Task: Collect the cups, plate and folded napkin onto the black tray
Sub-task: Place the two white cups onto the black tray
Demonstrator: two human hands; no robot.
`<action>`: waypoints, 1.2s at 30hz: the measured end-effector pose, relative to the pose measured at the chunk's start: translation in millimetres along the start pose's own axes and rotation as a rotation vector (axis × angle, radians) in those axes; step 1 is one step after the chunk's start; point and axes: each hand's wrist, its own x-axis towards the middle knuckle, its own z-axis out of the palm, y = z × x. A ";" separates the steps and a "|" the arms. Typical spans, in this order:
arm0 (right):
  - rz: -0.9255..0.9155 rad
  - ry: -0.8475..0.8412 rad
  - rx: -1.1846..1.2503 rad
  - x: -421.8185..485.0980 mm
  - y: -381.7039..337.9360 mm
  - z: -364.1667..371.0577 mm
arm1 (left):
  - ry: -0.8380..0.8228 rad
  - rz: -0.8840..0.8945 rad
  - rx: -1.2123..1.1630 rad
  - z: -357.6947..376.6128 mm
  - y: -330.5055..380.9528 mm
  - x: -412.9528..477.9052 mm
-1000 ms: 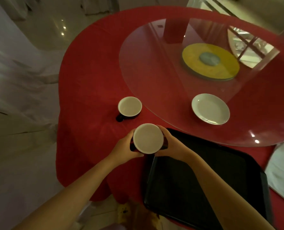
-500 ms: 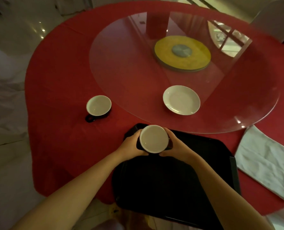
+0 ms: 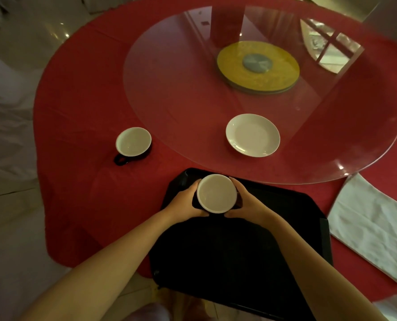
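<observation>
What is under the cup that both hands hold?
Under the held cup lies the far corner of the black tray. Cup, left hand and right hand hide whether it touches the tray.

- Your tray (image 3: 250, 251) lay at the near edge of the table (image 3: 77, 112), overhanging it toward you.
- One cup (image 3: 216, 193) sat over the tray's far left corner, your left hand (image 3: 185, 203) touching its left side and your right hand (image 3: 248, 205) its right.
- The other cup (image 3: 133, 142) stood on the table, left of the tray and farther from you.
- The plate (image 3: 252, 135) rested on the turntable (image 3: 192, 77), beyond the tray.
- The napkin (image 3: 373, 225) lay just right of the tray.
</observation>
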 end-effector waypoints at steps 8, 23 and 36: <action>0.045 0.003 -0.104 6.9 -19.7 -14.0 | -0.072 -0.051 -0.097 -30.9 0.7 -7.0; -0.046 -0.063 -0.571 121.8 -129.0 35.0 | 0.208 -0.485 0.453 -174.0 -35.2 -28.4; -0.028 0.091 -0.497 204.5 -144.5 88.1 | 0.400 -0.263 0.022 -205.5 -87.8 18.0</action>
